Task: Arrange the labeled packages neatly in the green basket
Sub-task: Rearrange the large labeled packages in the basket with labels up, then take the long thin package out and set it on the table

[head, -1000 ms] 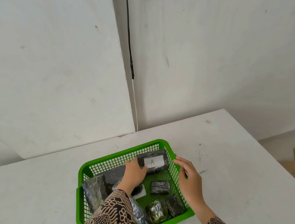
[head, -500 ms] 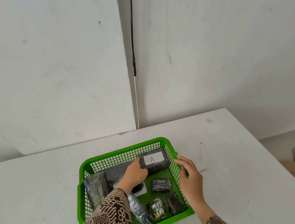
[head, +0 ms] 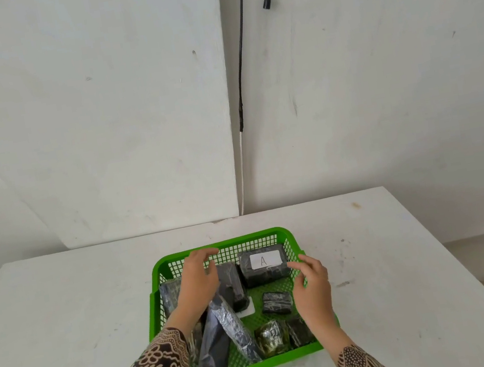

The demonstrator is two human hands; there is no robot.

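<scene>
Packages wrapped in dark plastic fill the green basket (head: pixel 288 241), which sits on a white table (head: pixel 63 309) near the person. The block labelled A (head: pixel 264 264) lies flat in the far right corner, label up and square to the walls, a position that reads as already tidied. Just left of it a second dark package (head: pixel 233 281) stands against the far wall, and a long silvery-grey pouch (head: pixel 223 330) leans diagonally across the near left part, over a white label card (head: pixel 245 312). A small black packet (head: pixel 276 302) rests alone on the mesh floor at right, with a greenish crumpled packet (head: pixel 271 338) and another dark one (head: pixel 300 332) along the near wall.

The left hand (head: pixel 196 283) hovers over the far left part of the basket, fingers loosely curled and apart, gripping nothing; its placement suggests the second package or the pouch comes next. The right hand (head: pixel 312 283) floats by the right wall, fingers slightly spread and bent, also empty, just near the A block's corner, probably ready to steady the basket or nudge the block.

The slanted pouch is the untidiest item; most of the arranging looks undone.
</scene>
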